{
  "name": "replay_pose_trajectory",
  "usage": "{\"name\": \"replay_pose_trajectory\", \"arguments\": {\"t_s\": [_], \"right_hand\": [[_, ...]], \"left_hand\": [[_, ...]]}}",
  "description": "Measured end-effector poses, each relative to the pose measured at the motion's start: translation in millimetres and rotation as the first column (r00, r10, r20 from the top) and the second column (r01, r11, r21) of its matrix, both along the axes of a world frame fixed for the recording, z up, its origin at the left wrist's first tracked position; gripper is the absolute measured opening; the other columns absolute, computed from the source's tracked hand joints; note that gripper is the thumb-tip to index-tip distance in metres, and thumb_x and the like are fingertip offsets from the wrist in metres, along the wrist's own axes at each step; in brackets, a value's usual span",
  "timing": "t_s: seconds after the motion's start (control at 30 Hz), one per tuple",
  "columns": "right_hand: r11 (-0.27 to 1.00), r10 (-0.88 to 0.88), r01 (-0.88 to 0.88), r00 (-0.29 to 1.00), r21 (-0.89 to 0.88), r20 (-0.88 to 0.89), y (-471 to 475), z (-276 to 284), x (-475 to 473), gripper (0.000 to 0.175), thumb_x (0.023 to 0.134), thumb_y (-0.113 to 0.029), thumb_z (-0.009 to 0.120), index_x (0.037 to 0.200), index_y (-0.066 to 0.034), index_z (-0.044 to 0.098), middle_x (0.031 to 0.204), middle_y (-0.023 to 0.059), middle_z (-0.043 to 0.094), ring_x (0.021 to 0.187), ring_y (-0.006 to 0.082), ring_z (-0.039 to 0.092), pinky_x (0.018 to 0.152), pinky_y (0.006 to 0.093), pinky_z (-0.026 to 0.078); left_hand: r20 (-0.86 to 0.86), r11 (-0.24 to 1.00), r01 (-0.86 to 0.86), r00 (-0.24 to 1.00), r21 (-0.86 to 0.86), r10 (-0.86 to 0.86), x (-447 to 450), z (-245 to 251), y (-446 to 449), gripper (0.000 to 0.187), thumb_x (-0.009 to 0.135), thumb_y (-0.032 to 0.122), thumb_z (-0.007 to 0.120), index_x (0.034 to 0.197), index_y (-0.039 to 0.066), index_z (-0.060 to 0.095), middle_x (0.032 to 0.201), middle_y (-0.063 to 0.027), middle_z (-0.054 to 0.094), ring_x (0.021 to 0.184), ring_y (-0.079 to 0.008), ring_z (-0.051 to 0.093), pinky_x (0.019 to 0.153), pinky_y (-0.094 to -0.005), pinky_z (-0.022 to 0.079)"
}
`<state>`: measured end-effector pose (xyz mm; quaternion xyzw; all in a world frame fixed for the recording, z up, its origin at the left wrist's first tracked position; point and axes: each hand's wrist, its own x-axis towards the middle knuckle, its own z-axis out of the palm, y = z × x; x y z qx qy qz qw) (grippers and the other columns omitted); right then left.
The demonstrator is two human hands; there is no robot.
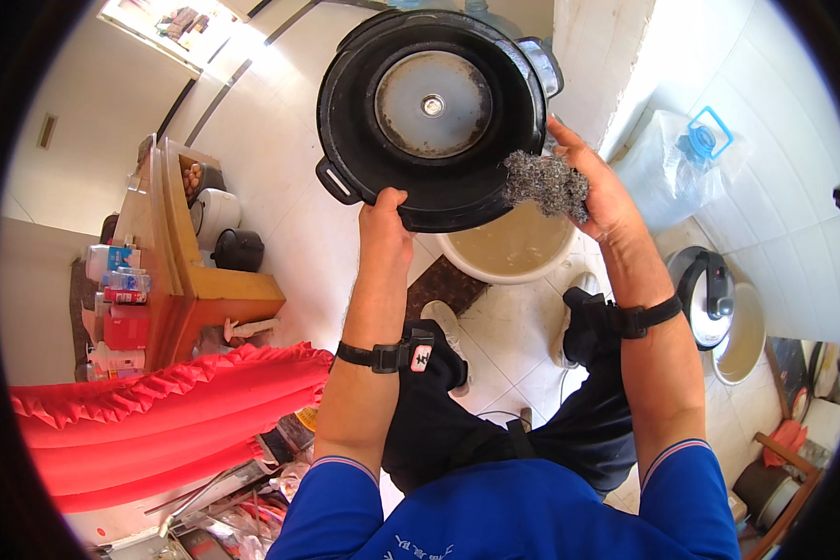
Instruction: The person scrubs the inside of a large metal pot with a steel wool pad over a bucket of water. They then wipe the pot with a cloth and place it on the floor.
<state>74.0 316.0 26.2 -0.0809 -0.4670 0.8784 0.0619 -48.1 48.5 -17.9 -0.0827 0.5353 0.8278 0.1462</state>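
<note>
An electric pressure cooker body (pixel 343 126) is held up before me, tilted so that its dark hollow faces me. Inside lies a round metal heating plate (pixel 406 105) with brown stains around its edge. My left hand (pixel 385 227) grips the lower rim, thumb on top, close to a black side handle (pixel 336 182). A clump of grey steel wool (pixel 549 185) is in my right hand (pixel 598 185), which is against the cooker's right side. Partly hidden below the cooker is a pale basin (pixel 511 255) of cloudy water on the floor.
On the right floor, a pressure cooker lid (pixel 710 297) leans by another basin (pixel 745 336). A large water jug (pixel 672 168) in plastic stands by the tiled wall. Left are a wooden cabinet (pixel 231 294) with pots and a red ruffled cloth (pixel 168 420). My shoes flank the floor tiles.
</note>
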Motion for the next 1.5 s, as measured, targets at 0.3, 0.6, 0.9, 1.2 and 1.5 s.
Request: {"name": "replay_pose_trajectory", "arguments": {"t_s": [0.3, 0.6, 0.9, 1.2, 1.5], "right_hand": [[0.999, -0.019, 0.019, 1.000, -0.043, 0.011, 0.6, 1.7, 2.0, 0.080, 0.095, -0.019, 0.052, 0.165, 0.0045, 0.020, 0.103, 0.0077, 0.068, 0.093, 0.0191, 0.068, 0.079, 0.0317, 0.057], [0.998, -0.015, 0.017, 1.000, -0.062, 0.028, 1.0, -3.8, 3.0, 0.080, 0.096, -0.019, 0.052, 0.166, 0.0041, 0.019, 0.112, 0.0110, 0.068, 0.096, 0.0211, 0.069, 0.081, 0.0344, 0.058], [0.996, 0.022, -0.028, 0.998, -0.090, -0.065, 16.9, 2.0, 1.7, 0.068, 0.101, -0.030, 0.054, 0.158, 0.0026, 0.037, 0.129, 0.0178, 0.069, 0.113, 0.0256, 0.070, 0.097, 0.0350, 0.057], [0.995, 0.073, -0.082, 0.983, -0.048, -0.167, 48.3, 51.6, 9.9, 0.065, 0.099, -0.038, 0.054, 0.151, 0.0013, 0.049, 0.124, 0.0155, 0.071, 0.100, 0.0212, 0.073, 0.072, 0.0292, 0.061], [0.999, -0.032, 0.032, 0.999, 0.013, -0.042, 48.4, 88.4, 8.2, 0.048, 0.105, -0.041, 0.056, 0.134, -0.0031, 0.063, 0.110, 0.0110, 0.074, 0.086, 0.0207, 0.073, 0.063, 0.0332, 0.060]], "left_hand": [[0.018, 1.000, 0.003, 1.000, -0.002, -0.003, 3.4, 3.0, 6.2, 0.040, 0.088, 0.003, 0.056, 0.127, -0.008, 0.057, 0.124, -0.0188, 0.068, 0.111, -0.0355, 0.071, 0.097, -0.0511, 0.061], [0.013, 0.997, -0.004, 1.000, -0.078, 0.005, 2.8, 6.6, 4.3, 0.039, 0.089, 0.002, 0.057, 0.127, -0.007, 0.056, 0.122, -0.0189, 0.068, 0.108, -0.0337, 0.072, 0.093, -0.0490, 0.062], [-0.008, 0.998, 0.016, 1.000, 0.053, -0.016, 8.0, 15.5, 2.8, 0.043, 0.089, 0.006, 0.058, 0.130, -0.007, 0.055, 0.125, -0.0179, 0.067, 0.113, -0.0333, 0.070, 0.099, -0.0507, 0.059], [-0.088, 0.991, 0.021, 0.996, 0.134, -0.010, 16.5, 36.9, 8.7, 0.037, 0.087, 0.003, 0.059, 0.122, -0.008, 0.060, 0.117, -0.0110, 0.070, 0.108, -0.0225, 0.068, 0.097, -0.0378, 0.055], [-0.292, 0.997, -0.061, 0.954, 0.043, 0.070, 20.0, 42.5, 4.9, 0.033, 0.089, 0.005, 0.061, 0.121, -0.003, 0.063, 0.110, -0.0047, 0.068, 0.098, -0.0127, 0.061, 0.086, -0.0295, 0.050]]}}
